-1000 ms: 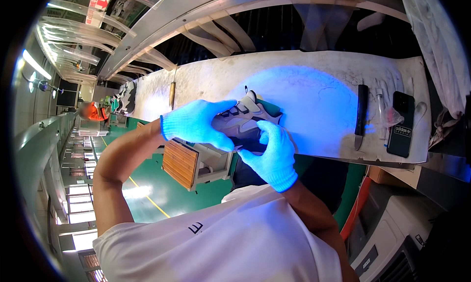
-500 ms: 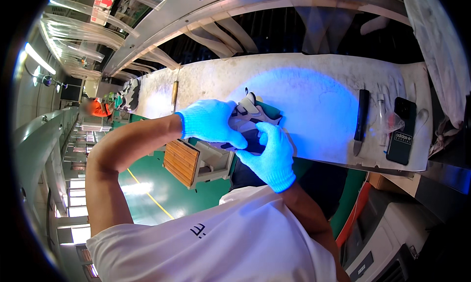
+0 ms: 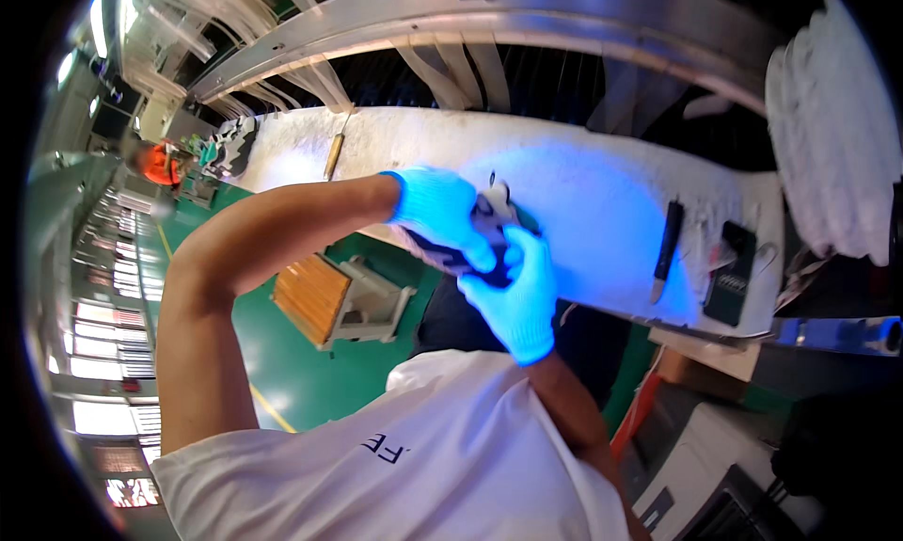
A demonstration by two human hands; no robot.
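Observation:
Both my hands wear gloves that glow blue under the violet light, and a shoe (image 3: 491,223) is between them at the bench's near edge. My left hand (image 3: 437,216) wraps over the shoe's left side, its thumb pointing toward the right hand. My right hand (image 3: 520,296) grips the shoe's near right side, with thumb and fingers curled in on a dark part. A pale tongue and a dark green collar show beyond the fingers. Much of the shoe is covered by the gloves, and the picture is a little blurred.
On the pale bench (image 3: 583,193) lie a black-handled knife (image 3: 668,249), a dark phone (image 3: 732,276) and a wooden-handled tool (image 3: 334,155). Several shoes (image 3: 235,146) stand at the far left end, near a person in orange (image 3: 160,165). A slatted wooden cart (image 3: 312,298) stands behind my left arm.
The whole view has turned and shifted, so the bench items appear farther left at the right side. Both hands keep hold of the shoe, with little change in their grip.

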